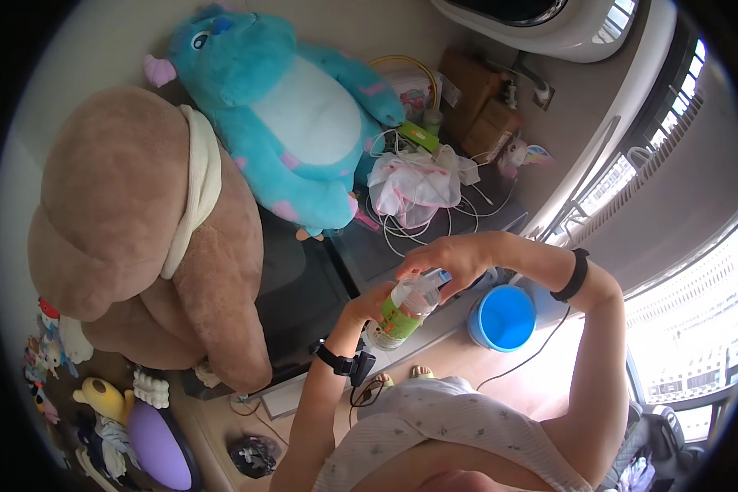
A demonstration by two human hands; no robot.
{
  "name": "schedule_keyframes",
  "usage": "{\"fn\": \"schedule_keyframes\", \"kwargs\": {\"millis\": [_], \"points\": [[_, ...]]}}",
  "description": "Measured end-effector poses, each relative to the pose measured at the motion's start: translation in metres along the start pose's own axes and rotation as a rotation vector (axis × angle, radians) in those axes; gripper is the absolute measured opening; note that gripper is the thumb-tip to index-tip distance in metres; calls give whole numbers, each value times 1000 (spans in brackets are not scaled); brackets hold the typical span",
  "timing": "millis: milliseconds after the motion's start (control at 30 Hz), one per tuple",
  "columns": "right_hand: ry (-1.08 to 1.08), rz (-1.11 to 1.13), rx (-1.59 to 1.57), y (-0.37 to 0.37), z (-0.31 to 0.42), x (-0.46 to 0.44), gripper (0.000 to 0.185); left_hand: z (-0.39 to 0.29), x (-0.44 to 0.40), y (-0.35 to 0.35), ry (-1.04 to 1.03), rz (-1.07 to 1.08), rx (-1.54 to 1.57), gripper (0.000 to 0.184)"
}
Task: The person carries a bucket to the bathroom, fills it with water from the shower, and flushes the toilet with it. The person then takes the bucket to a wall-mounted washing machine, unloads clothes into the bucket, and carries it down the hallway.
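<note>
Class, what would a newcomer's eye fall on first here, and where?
Probably the big turquoise plush toy at the top, and the brown plush on the left. Then the green-labelled bottle near the centre, held in the left hand, with the right hand at its top.

The only view comes from a camera worn on the person's head, looking forward and steeply down. Its lens is very wide: black corners round off the frame, and the edges of the window (685, 307) at the right bend into curves. The person's torso (455, 430) fills the bottom edge, very near, with the feet (422, 373) seen past it on the floor (453, 366). The hands (461, 258) sit just right of centre, at close range. Beyond them the view takes in the tabletop (293, 279) and, farther off, the wall (332, 18).
</note>
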State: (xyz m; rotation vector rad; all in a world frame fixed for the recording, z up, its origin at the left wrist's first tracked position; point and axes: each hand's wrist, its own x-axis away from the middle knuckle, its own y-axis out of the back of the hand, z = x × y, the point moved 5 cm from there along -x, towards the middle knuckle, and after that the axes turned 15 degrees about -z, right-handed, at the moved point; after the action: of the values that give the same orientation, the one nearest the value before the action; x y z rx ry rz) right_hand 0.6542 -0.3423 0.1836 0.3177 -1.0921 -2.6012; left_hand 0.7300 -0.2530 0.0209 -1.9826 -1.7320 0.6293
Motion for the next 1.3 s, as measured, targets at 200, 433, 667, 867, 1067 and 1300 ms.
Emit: {"fn": "schedule_keyframes", "kwargs": {"millis": [200,433,667,867,1067,1300], "points": [[189,-136,141,-10,28,9,70,-18,8,-55,139,63,312,82],[623,-482,164,-10,54,16,67,17,-21,-104,77,611,727,36],[328,-506,185,-10,34,35,68,-2,3,-71,-1,63,303,67],[-265,-654,579,-22,-17,54,50,-21,-8,-58,-395,-403,-605,55],[-466,-562,788,-30,-10,44,58,-13,-4,-71,-424,-654,-949,49],[-526,-657,111,-33,-30,44,67,-2,0,-39,-309,-522,-556,52]]}}
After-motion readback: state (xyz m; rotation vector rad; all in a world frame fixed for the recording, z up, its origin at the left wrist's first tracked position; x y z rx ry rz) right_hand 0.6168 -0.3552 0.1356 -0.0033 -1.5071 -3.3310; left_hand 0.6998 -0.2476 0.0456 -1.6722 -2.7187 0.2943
